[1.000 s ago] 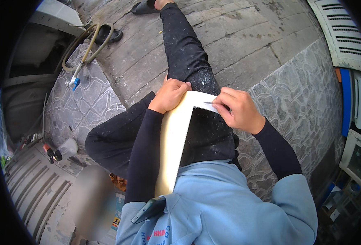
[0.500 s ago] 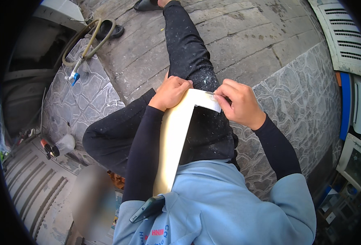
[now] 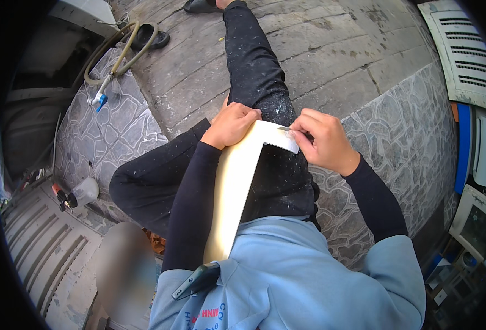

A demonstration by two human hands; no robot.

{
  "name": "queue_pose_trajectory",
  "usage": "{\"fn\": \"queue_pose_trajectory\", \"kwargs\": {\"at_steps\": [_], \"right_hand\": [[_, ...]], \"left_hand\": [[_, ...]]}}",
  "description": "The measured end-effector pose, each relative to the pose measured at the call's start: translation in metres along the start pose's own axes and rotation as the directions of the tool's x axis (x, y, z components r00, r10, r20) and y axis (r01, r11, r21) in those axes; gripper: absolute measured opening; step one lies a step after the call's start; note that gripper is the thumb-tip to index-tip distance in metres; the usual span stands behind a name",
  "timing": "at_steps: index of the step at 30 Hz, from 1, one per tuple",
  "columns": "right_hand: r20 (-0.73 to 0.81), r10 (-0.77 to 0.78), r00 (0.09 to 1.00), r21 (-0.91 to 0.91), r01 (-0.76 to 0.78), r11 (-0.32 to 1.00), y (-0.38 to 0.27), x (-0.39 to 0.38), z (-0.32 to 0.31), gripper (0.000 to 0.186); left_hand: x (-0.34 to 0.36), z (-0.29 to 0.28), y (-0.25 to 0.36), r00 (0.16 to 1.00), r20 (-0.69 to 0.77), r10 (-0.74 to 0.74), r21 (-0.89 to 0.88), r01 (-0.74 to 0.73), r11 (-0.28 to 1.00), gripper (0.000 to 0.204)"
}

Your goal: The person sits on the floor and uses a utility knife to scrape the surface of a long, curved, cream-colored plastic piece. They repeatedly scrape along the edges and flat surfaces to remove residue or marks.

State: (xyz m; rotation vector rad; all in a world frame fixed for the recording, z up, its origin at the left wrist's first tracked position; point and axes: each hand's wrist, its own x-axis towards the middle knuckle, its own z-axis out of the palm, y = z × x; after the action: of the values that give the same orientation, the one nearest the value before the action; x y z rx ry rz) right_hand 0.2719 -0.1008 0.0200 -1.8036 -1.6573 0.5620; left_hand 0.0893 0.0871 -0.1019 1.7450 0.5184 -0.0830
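A long cream-white panel point(image 3: 233, 187), curved and glossy, lies along my lap, its lower end against my blue shirt. At its far end a short white arm bends off to the right. My left hand point(image 3: 233, 125) is closed over the panel's far left edge, at the corner. At the end of the short arm, my right hand point(image 3: 326, 142) pinches a small thin grey blade-like piece point(image 3: 283, 130) between thumb and fingers, against the white surface. Most of that piece is hidden by the fingers, so its exact kind is unclear.
A coiled hose point(image 3: 123, 63) with a blue-handled valve point(image 3: 101, 103) lies at the left. An orange-and-black tool point(image 3: 61, 196) and a translucent container point(image 3: 86, 191) are near a slatted panel point(image 3: 45, 253). A vented white panel point(image 3: 465, 52) stands at the right. A phone point(image 3: 198, 281) sticks out of my shirt pocket.
The thin grey piece in my right hand has shifted slightly right and toward me over the white surface. My left hand keeps its place on the panel.
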Motion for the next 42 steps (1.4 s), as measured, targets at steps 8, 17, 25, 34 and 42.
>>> {"fn": "queue_pose_trajectory", "kwargs": {"at_steps": [8, 17, 25, 34, 42], "right_hand": [[0.007, -0.021, 1.000, 0.027, 0.021, 0.999, 0.000, 0.005, 0.001, 0.010], [-0.050, 0.117, 0.992, 0.162, -0.108, 0.981, -0.002, -0.014, 0.008, 0.008], [-0.118, 0.201, 0.972, 0.185, -0.177, 0.967, -0.006, -0.029, 0.005, 0.008], [-0.087, 0.080, 0.993, 0.073, -0.074, 0.995, -0.005, -0.035, 0.005, 0.009], [-0.137, 0.028, 0.990, 0.043, -0.022, 0.999, 0.006, -0.028, 0.010, 0.008]], "left_hand": [[0.000, 0.002, 0.000, 0.999, -0.033, 0.020, 0.009, -0.020, 1.000, 0.047], [-0.006, -0.002, 0.014, 1.000, -0.011, -0.010, 0.015, 0.010, 1.000, 0.050], [-0.006, 0.000, 0.065, 0.984, 0.071, 0.164, 0.035, -0.167, 0.985, 0.051], [0.004, 0.009, 0.057, 0.992, 0.080, 0.094, 0.226, -0.109, 0.968, 0.049], [0.007, 0.013, 0.040, 0.984, 0.053, 0.172, 0.198, -0.179, 0.964, 0.042]]}}
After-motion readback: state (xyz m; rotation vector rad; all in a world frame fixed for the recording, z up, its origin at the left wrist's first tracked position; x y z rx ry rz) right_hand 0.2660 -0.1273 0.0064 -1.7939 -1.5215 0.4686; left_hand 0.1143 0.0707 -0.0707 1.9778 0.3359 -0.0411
